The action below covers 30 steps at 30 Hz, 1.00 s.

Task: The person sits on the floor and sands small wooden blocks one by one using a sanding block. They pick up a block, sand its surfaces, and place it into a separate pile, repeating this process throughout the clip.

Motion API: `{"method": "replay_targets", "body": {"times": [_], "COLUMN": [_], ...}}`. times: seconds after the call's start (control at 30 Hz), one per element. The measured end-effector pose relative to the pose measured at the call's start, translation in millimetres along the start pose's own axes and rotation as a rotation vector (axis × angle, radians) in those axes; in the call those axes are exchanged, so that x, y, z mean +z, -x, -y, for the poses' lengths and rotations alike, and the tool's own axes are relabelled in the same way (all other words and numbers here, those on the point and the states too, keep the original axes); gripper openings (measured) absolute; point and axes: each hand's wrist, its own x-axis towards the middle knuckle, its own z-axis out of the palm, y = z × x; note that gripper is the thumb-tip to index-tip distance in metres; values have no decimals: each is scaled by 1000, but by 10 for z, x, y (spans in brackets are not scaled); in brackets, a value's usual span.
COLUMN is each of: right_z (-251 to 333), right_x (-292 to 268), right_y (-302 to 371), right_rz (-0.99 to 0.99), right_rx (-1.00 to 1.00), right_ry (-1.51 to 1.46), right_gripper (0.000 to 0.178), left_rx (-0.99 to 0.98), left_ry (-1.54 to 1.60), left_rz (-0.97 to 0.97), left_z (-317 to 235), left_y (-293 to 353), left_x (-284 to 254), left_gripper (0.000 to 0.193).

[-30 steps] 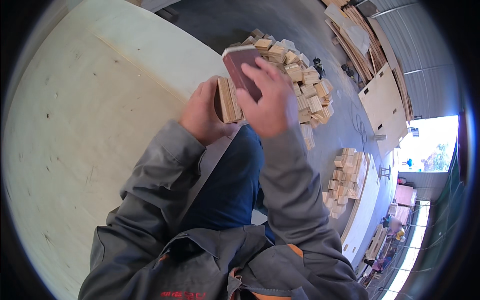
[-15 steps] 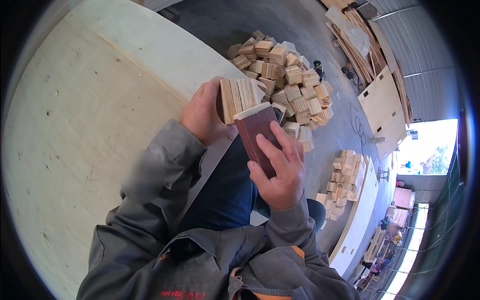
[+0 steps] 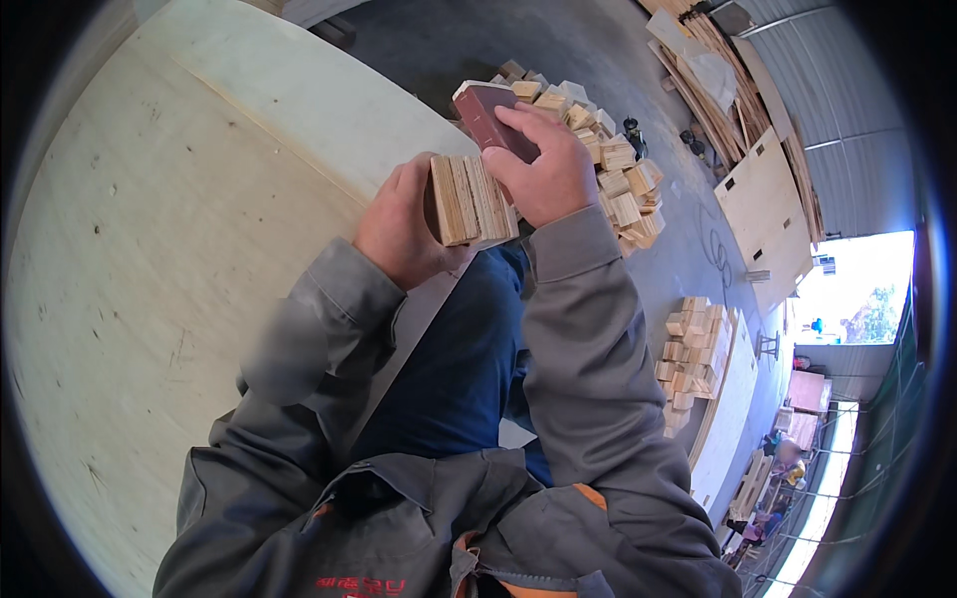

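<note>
My left hand (image 3: 397, 224) is closed round a plywood block (image 3: 461, 201) at the edge of the pale wooden tabletop (image 3: 179, 249). The layered edges of the block face up. My right hand (image 3: 546, 164) grips a flat, dark red block (image 3: 485, 118) with a pale edge, thumb on one side and fingers over the top. This red block is tilted just beyond the far right side of the plywood block. Whether the two touch is hard to tell, since my right thumb covers part of the gap.
A heap of loose plywood blocks (image 3: 628, 189) lies on the grey floor beyond my right hand. More blocks (image 3: 693, 349) are stacked to the right beside a long pale board (image 3: 728, 409). Sheets and planks (image 3: 728, 110) lean at the far right wall. A person (image 3: 788, 458) is in the distance.
My right hand has moved away from me, carrying the dark red block from the near right corner of the plywood block to past its far side. My left hand has barely shifted.
</note>
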Motion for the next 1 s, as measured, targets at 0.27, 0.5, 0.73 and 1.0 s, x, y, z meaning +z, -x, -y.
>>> {"method": "replay_targets", "body": {"times": [0.27,0.5,0.73,1.0], "right_z": [568,814,422,26], "right_x": [-296,-353,67,-186], "right_y": [956,1028,94,456], "right_rz": [-16,72,34,-135], "right_rx": [-71,-138,-77,159], "right_ry": [103,86,119,-81], "right_gripper": [54,55,46,53], "left_rx": [-21,23,-56,-82], "left_ry": [28,244,211,260], "left_rz": [-28,-55,79,113], "left_z": [17,271,41,54], "left_y": [43,0,-4,47], "left_x": [-19,165,23,-37], "left_gripper": [99,93,106,105]}}
